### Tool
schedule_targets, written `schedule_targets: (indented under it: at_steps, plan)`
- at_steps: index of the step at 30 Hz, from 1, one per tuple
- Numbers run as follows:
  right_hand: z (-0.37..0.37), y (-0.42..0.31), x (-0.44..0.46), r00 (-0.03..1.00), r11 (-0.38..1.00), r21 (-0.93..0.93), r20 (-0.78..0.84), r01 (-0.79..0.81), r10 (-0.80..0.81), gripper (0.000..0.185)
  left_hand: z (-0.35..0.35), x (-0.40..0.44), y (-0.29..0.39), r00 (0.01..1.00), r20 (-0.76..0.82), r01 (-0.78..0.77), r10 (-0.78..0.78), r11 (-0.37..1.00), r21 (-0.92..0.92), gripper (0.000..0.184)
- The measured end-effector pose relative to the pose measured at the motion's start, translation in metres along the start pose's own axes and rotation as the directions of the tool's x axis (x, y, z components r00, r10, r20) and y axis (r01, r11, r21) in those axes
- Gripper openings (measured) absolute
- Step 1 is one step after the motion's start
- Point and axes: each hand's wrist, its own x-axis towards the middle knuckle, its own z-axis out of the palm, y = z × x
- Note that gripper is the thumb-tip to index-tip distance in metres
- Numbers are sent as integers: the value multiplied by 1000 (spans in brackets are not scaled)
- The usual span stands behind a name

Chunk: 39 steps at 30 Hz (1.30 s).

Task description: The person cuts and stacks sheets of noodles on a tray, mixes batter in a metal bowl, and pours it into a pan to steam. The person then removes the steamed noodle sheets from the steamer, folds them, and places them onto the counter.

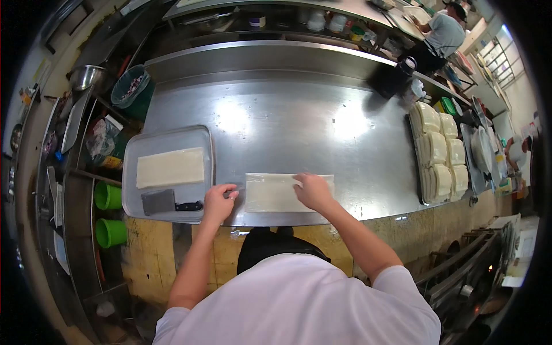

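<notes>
Close to the table's front edge lies a pale rectangular sheet, perhaps dough, in clear plastic wrap (270,195). My right hand (313,191) rests on its right part, fingers bent and touching the film. Left of the wrapped sheet, my left hand (219,202) hovers by the tray's right rim with thumb and forefinger apart, nothing visible between them. On the metal tray (129,167) sits another pale flat rectangle (171,167). Below it is a wide-bladed cleaver (159,202), its black handle toward my left hand.
A tray of stacked, wrapped pale packets (435,148) stands at the table's right end, with a black container (397,77) behind it. Green buckets (109,232) and a bin (133,89) are at left. A stove (468,276) is at lower right. Another person (444,34) works beyond.
</notes>
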Motion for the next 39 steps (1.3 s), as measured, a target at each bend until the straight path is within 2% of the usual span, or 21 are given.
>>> schedule_targets:
  at_steps: [2, 5, 8, 12, 13, 16, 19, 22, 25, 28, 31, 33, 39]
  plan:
    - [29, -26, 38, 995, 995, 26, 11, 94, -94, 29, 7, 8, 4, 999, -20, 36, -37, 999, -24, 21]
    - [75, -54, 82, 979, 988, -36, 142, 151, -145, 28, 19, 21, 5, 995, -11, 99, -100, 994, -43, 24]
    - [86, -72, 95, 958, 946, -242, 239, 216, -157, 25, 30, 28, 5, 993, 33, 109, -109, 994, -10, 25]
    - [74, -69, 89, 937, 946, -104, 205, 308, -282, 18, 36, 27, 13, 996, 84, -50, 42, 994, 96, 25]
    - [69, -66, 85, 935, 943, -68, 166, 327, -312, 18, 39, 28, 8, 989, 132, -86, 61, 979, 187, 25]
    - [49, -54, 67, 952, 952, 57, 39, 300, -302, 18, 40, 27, 7, 979, 201, 24, -25, 1000, 10, 20]
    - [18, -33, 26, 988, 973, 172, -19, 156, -155, 20, 44, 25, 16, 928, 282, 273, -244, 959, -71, 26]
    - [2, 2, -24, 999, 970, 243, -53, 4, 9, 21, 64, 17, 15, 971, 146, 191, -189, 982, -2, 33]
    - [-3, 29, -78, 984, 938, 317, -59, -140, 167, 22, 76, 8, 32, 981, 78, 155, -178, 958, 241, 32]
    - [-7, 42, -119, 960, 886, 399, -46, -234, 275, 22, 84, 5, 45, 994, 12, 103, -113, 943, 315, 28]
    - [-6, 55, -148, 940, 849, 457, -73, -264, 332, 23, 76, 7, 75, 999, -29, -17, 28, 947, 321, 24]
    - [-4, 65, -161, 929, 831, 485, -93, -272, 358, 24, 65, 9, 110, 985, -29, -152, 169, 939, 309, 22]
    - [-9, 85, -187, 884, 769, 574, -158, -280, 440, 26, 35, 4, 253, 871, 41, -483, 489, 839, 252, 17]
